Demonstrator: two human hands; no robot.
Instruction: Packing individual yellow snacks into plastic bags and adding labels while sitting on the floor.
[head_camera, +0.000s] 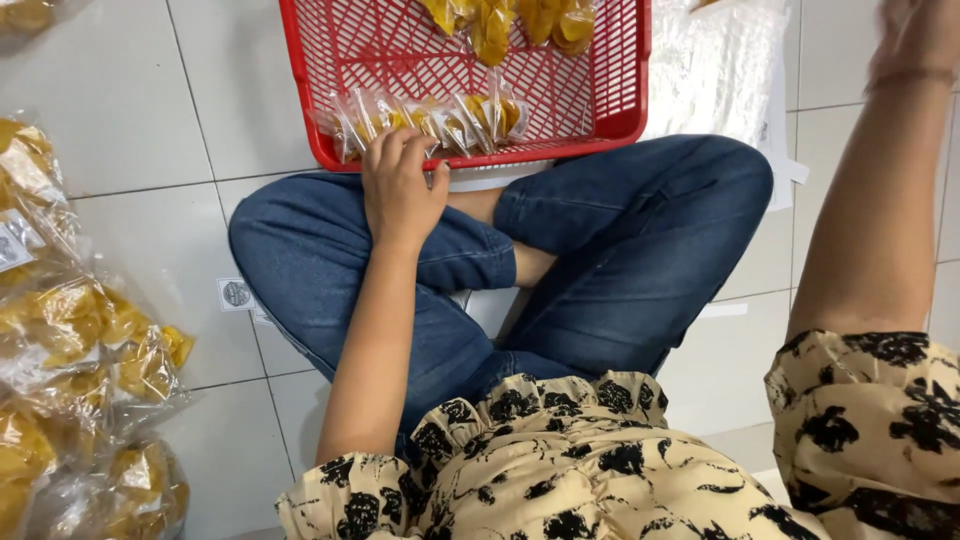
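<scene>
I sit cross-legged on a white tiled floor in blue jeans. A red plastic basket stands in front of my knees. A row of small clear packets of yellow chips leans along its near wall, and more packets lie at its far side. My left hand rests at the basket's near rim, fingers curled on the leftmost packets of the row. My right hand is raised at the top right edge, partly cut off, and whether it holds anything is not visible.
A heap of larger clear bags of yellow chips lies along the left edge. A pile of clear plastic bags sits to the right of the basket. A small round sticker lies on the floor by my left knee.
</scene>
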